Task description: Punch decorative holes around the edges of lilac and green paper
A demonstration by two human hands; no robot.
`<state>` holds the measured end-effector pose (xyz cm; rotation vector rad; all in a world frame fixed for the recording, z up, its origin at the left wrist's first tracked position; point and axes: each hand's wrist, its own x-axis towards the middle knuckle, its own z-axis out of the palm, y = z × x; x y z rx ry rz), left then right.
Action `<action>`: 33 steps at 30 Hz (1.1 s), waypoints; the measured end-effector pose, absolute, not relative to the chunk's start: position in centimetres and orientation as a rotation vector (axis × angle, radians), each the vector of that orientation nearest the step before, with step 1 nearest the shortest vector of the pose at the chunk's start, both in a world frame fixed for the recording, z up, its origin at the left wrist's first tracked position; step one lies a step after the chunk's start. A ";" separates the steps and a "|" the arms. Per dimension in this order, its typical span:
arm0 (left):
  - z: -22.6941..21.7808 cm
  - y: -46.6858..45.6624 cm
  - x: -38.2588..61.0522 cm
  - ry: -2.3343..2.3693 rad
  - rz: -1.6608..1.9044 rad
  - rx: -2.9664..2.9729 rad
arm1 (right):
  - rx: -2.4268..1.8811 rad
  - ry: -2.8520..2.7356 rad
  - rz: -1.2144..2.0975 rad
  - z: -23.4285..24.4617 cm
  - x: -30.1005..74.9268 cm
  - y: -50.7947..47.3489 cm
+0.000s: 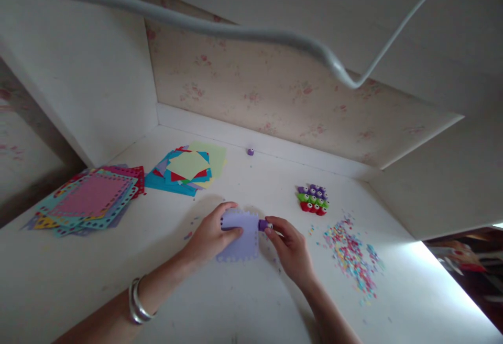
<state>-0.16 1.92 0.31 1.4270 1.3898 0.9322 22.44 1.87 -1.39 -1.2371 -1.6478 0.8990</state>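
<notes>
A lavender sheet of paper (245,242), with small shapes punched along its edges, is gripped by my left hand (218,231) at its left side, thumb on top. My right hand (291,250) pinches a small purple craft punch (263,225) between thumb and fingers. That punch sits at the sheet's right edge, near the upper corner. A few tiny paper bits lie on the table around the sheet.
Punched coloured sheets (92,195) are piled at the left, beside a stack of plain coloured paper (188,166). Several small punches (313,199) stand grouped at right, near scattered confetti (351,252). Another purple punch (250,152) is near the wall. A grey cable (236,31) crosses above.
</notes>
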 end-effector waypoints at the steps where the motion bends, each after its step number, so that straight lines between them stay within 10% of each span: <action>1: 0.3 1.9 -0.2 1.379 0.931 1.415 | -1.232 -1.657 0.895 -1.4 22.5 1.9; 33: -1.3 0.8 1.1 1.507 0.731 2.011 | -1.217 -2.103 0.627 -1.0 22.4 1.9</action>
